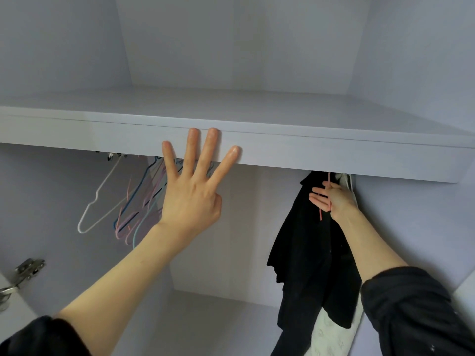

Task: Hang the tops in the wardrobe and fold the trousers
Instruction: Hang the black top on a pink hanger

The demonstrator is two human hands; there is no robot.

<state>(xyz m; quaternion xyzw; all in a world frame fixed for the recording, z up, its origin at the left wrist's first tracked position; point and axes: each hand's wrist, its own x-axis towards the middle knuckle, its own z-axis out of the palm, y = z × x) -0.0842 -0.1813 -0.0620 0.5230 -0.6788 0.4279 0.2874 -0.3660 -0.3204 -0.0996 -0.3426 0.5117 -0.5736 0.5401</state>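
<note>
Bracing against the wardrobe shelf (282,147), you stand with both arms raised into the open cabinet. Far left of the shelf and below it, a door hinge (24,272) juts from the side wall. Under the shelf's left part hang the empty hangers (123,201), one white and a bunch of pink and blue ones, crowded together. Your left hand (191,194) is flat against the shelf's front edge, its four fingers (192,140) straight and spread, holding nothing. Under the shelf's right end hangs the black top (305,253), with a pale garment (331,335) showing below it. Your right hand (334,200) is there at the neck of a pink hanger (324,201), fingers loosely extended with the wire running between them; whether you actually pinch it, you cannot tell. No trousers are in sight.

The hook itself is hidden behind the shelf's front edge, so you likely cannot see whether it has caught the rail; let go too soon and the top could drop. The right hand works close to the right side wall, with little room for the elbow. Between the empty hangers and the black top, the space under the shelf looks open, the better stretch for sliding clothes along.
</note>
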